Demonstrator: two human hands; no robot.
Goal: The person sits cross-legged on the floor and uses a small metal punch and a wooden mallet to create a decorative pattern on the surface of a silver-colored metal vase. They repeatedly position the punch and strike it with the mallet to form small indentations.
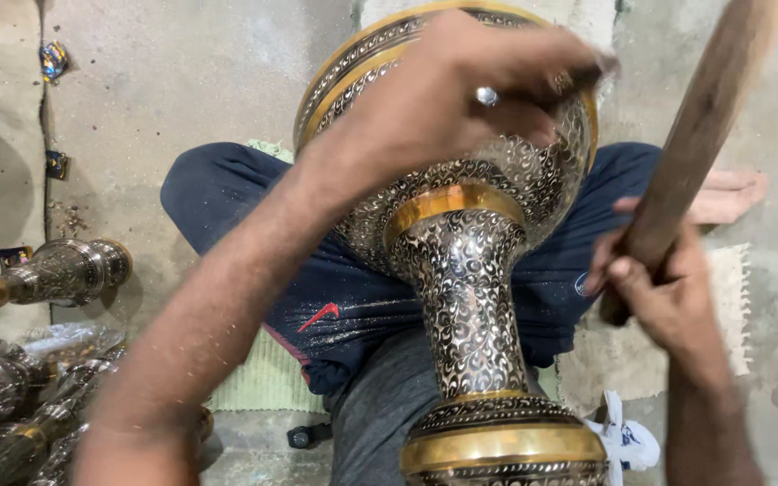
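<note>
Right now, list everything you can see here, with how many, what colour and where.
Engraved vase: one, silver-black with gold bands, lying across the lap.
Wooden stick: one, brown, upper right.
Other engraved vessels: several, same colours, on the floor at left.
Woven mat: one, pale green, under the legs.
White cloth: one, bottom right.
Concrete floor: grey, all around.
Trousers: dark blue.
Left hand: on the vase's bowl, wearing a ring.
Right hand: gripping the stick.
</note>
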